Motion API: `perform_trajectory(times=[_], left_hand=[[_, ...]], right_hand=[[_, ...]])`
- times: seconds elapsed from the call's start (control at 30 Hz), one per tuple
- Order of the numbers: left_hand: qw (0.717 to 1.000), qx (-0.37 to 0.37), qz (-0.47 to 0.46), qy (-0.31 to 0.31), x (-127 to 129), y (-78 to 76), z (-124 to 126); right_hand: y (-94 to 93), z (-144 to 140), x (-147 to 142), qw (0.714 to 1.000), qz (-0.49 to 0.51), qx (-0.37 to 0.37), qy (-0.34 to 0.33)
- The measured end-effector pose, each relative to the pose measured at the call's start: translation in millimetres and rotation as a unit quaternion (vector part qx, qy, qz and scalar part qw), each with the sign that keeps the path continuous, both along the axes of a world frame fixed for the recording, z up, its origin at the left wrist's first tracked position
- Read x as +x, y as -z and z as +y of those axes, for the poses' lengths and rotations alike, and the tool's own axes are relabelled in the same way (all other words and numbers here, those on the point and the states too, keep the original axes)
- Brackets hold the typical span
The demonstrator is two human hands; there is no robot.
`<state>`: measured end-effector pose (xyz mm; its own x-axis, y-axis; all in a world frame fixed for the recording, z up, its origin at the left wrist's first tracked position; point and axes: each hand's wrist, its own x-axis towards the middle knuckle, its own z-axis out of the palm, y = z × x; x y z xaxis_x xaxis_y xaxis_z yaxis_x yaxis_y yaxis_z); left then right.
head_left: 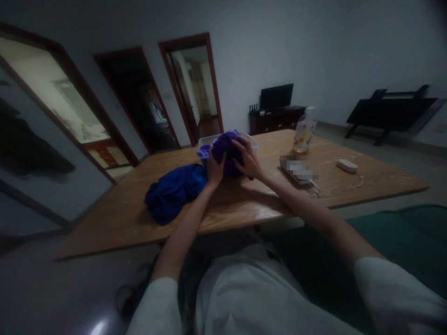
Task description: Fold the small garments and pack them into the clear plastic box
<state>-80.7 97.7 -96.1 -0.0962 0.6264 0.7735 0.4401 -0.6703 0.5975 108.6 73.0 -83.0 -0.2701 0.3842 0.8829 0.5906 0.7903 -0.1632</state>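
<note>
Fingers [240, 151] of both my hands clamp the purple cloth [226, 149] over the tub [206, 145] (blue cloth [171, 191] beside it) to bunch it small.

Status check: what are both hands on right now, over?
Left hand and right hand both gripping the purple cloth at the clear plastic tub. Blue cloth heaped on the table beside the left wrist. Nothing between the hands and the tub.
</note>
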Motion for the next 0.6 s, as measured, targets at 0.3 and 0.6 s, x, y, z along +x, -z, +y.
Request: perform_trajectory(times=[0.3,0.6], left_hand=[[0.997,-0.036,0.015,0.069,-2.8,-0.7,2.3],[0.967,0.109,0.227,0.051,-1.0,-4.9,-22.4]], right_hand=[[10.1,5.9,3.0,0.995,-0.1,-0.02,-0.01],[0.7,19.2,5.5,0.973,0.205,-0.1,-0.029]])
